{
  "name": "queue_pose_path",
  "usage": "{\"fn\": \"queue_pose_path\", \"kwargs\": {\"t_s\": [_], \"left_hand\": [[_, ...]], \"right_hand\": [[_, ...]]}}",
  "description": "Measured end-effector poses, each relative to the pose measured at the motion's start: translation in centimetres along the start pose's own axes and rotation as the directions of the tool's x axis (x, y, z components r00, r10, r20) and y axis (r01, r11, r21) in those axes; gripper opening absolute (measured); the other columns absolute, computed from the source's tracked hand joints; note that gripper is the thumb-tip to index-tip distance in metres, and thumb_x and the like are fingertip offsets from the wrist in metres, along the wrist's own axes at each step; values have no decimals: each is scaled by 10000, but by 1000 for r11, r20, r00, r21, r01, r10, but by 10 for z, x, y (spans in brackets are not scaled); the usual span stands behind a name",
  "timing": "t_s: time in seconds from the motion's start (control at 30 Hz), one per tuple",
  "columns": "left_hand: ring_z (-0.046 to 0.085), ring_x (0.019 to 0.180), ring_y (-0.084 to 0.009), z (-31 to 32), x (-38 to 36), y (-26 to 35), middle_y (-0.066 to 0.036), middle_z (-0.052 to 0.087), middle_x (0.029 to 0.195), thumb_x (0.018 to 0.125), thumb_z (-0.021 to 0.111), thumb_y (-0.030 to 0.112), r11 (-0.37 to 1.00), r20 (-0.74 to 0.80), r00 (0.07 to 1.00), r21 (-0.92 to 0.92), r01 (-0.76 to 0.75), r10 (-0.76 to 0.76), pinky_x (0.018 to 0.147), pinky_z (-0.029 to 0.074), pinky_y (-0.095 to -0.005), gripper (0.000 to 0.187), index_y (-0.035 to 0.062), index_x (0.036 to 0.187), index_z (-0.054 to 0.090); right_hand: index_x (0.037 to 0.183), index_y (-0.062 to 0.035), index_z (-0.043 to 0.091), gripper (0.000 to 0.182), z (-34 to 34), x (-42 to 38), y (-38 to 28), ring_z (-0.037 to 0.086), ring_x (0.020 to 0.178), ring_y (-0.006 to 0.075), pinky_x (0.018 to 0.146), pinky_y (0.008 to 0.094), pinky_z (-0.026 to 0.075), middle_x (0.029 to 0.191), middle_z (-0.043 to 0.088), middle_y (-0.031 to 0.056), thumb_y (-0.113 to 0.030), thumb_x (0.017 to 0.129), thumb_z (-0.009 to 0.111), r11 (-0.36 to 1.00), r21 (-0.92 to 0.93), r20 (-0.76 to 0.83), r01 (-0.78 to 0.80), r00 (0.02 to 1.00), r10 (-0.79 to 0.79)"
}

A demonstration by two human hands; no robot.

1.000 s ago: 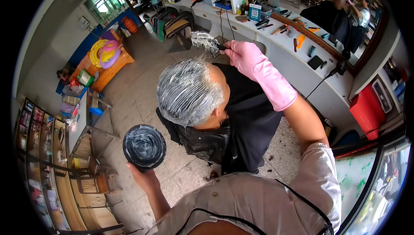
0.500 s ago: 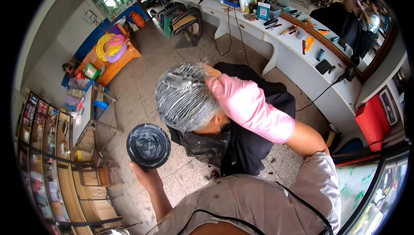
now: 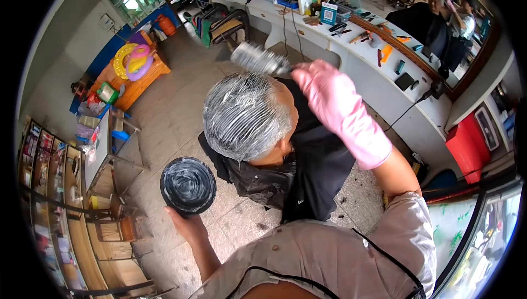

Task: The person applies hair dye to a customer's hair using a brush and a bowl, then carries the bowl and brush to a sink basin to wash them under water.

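Observation:
My right hand, in a pink glove, grips the dark handle of a hair brush. Its head is coated in whitish cream and blurred by motion, just above the seated person's forehead side. That person's grey hair is covered in white cream with fine comb-like ridges. A black cape drapes the shoulders, with a dark plastic sheet at the neck. Low on the left, my bare left hand holds a black bowl from beneath; white cream is smeared inside. Some fingers are hidden under it.
A white counter with combs, clippers and a hair dryer runs along the mirror. A salon chair stands behind. Left are a small table, shelves and a wooden bench with swim rings.
My right hand has lifted off the hair and moved right, bringing the brush into view. The person's head has turned slightly towards the mirror. My left hand and the bowl stay almost still.

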State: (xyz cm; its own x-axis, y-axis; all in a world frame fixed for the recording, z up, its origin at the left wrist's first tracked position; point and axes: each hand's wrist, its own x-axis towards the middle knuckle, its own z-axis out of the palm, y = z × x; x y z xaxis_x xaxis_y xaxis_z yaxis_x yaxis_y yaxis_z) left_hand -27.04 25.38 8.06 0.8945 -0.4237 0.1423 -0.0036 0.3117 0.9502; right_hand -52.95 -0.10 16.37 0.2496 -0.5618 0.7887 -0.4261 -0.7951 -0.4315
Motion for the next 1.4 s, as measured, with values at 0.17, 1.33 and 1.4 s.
{"fn": "queue_pose_path", "kwargs": {"t_s": [0.17,1.33,1.4], "left_hand": [[481,1006,-185,-6,5,-7,-151,498,1140,947,310,308,967,41,994,-232,109,-102,903,351,-277,459,-75,1181,405],[510,963,-233,64,-69,22,-177,517,1111,916,415,164,833,-314,873,529,-164,372,878,363,-298,335,-36,1184,418],[508,960,-233,61,-69,21,-178,515,1111,915,416,155,949,-362,888,237,-207,284,876,362,-295,334,-43,1185,412]], "right_hand": [[877,16,574,117,-2,15,39,555,642,227,602,277,452,731,571,144,-68,805,536,934,110,161,-340,933,320],[833,-59,542,88,24,34,32,509,520,136,386,249,418,609,467,26,-106,759,546,861,-218,98,459,888,-449],[850,-47,553,92,22,38,41,521,535,170,439,272,440,633,486,48,-102,780,528,910,-127,69,394,919,-388]]}}
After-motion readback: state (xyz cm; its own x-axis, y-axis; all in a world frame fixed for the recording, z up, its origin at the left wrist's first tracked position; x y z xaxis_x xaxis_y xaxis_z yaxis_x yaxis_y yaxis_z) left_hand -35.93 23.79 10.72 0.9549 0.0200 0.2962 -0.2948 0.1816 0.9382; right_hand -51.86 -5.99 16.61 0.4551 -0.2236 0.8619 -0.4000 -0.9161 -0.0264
